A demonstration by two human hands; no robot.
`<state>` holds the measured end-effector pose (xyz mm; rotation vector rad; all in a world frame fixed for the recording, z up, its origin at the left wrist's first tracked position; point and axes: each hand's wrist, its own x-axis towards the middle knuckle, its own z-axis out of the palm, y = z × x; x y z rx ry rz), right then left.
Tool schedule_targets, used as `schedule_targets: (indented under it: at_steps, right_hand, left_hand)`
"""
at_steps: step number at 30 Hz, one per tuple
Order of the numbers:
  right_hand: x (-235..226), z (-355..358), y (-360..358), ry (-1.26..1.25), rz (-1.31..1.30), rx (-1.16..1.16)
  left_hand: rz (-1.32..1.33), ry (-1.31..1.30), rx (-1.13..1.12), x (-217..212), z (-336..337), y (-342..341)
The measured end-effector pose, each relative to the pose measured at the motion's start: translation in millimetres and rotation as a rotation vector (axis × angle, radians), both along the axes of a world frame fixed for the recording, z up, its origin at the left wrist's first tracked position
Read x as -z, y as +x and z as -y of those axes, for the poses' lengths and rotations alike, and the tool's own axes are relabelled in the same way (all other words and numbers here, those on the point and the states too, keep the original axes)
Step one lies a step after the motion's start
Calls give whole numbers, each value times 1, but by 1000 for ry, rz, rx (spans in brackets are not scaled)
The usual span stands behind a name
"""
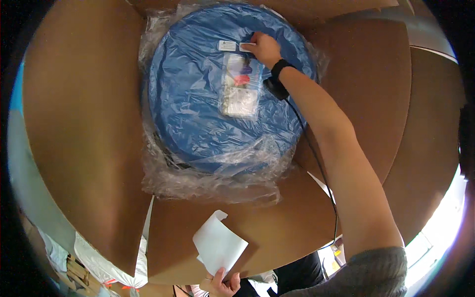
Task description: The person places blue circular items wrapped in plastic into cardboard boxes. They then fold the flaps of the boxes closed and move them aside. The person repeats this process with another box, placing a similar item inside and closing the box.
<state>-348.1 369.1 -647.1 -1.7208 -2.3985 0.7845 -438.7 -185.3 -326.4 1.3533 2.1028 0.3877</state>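
A round blue item (188, 104), wrapped in clear plastic, lies in a large open cardboard box. On its wrap, a small white label (227, 46) sits above a clear pouch (241, 101) with a printed card inside. My right hand (266, 49) reaches in to the upper part of the item, thumb and fingers bent at a second small white label (247, 47) beside the first. Down at the lower edge, my left hand (221, 284) pinches a curling white paper sheet (218, 242) over the front box flap.
Cardboard flaps spread out at the left (84, 123), right (366, 94) and front (173, 237). Loose clear plastic (213, 185) bunches along the item's near side. A black device (276, 89) hangs at my right wrist, its cable (316, 158) running down beside the forearm.
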Motion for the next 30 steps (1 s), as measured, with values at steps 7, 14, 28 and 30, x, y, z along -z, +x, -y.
schedule_targets:
  at_steps: [7,14,28,30]
  right_hand:
    - [-23,39,86,-18,161,297]
    - [-4,179,205,-100,139,676]
    - [-41,193,220,-907,-853,1001]
    - [-51,193,238,-990,-843,975]
  left_hand:
    - [69,19,-112,-9,-42,0]
    - [18,95,-46,-13,-61,4]
    - [-22,-46,-12,-7,-43,4]
    - [99,90,-41,12,-21,5]
